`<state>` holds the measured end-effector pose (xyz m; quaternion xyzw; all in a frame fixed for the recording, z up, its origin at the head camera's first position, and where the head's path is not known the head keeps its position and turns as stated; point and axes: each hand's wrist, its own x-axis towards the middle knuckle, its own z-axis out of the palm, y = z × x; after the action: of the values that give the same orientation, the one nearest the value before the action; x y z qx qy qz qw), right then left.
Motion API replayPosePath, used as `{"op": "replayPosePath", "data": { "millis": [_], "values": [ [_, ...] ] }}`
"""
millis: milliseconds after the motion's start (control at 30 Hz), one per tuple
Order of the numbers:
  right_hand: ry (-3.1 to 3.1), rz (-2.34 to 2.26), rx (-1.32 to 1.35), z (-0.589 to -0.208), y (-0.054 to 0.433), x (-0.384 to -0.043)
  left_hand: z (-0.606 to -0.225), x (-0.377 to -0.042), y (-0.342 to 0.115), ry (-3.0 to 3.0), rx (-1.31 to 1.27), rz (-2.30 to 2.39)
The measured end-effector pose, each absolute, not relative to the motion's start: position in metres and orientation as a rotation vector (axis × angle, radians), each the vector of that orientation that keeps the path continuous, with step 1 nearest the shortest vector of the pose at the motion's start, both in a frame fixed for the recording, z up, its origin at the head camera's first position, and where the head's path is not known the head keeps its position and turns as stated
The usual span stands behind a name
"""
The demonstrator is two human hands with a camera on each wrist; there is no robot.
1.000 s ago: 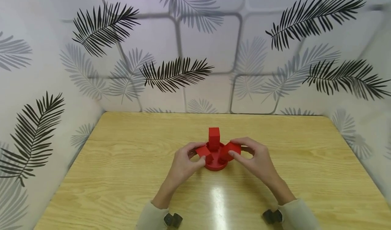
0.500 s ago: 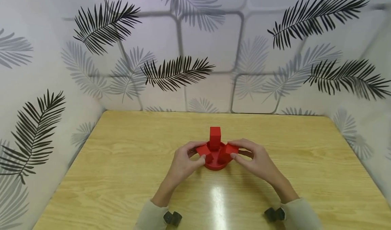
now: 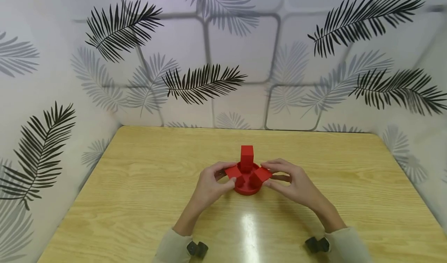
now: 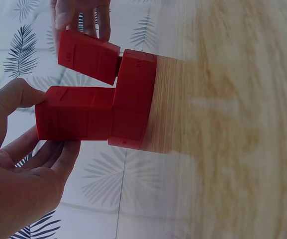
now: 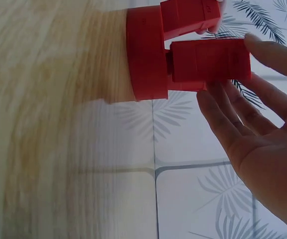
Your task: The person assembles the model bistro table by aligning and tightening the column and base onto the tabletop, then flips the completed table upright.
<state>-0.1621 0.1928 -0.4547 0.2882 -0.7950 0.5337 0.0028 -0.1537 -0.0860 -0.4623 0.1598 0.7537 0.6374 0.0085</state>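
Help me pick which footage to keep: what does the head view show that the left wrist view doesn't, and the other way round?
Only the head view: both sleeves, dark wrist gadgets, the open inside of the dish, and the back block as a plainly separate piece.

Only the left wrist view: small markings on the left block.

Both: the left hand gripping the left block, the right hand gripping the right block, the dish on the table, and the leaf-patterned wall.

Table (image 3: 139,170): yellowish wood grain, far corners rounded. Red dish (image 3: 247,191): one, round, stood flat on it, midway between left and right edges.
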Motion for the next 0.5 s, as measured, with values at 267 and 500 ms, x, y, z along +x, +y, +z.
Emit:
{"op": "replayPosePath", "data": {
  "millis": [267, 500],
  "values": [
    [-2.483, 1.689, 0.939, -0.4545, 0.1941, -0.1630, -0.4591, -0.1530, -0.0860, 2.342, 0.490, 1.997],
    [-2.499, 1.754, 0.826, -0.4544, 0.1905, -0.1614, -0.4605, -0.1538, -0.0847, 2.320, 0.502, 2.015]
  ]
}}
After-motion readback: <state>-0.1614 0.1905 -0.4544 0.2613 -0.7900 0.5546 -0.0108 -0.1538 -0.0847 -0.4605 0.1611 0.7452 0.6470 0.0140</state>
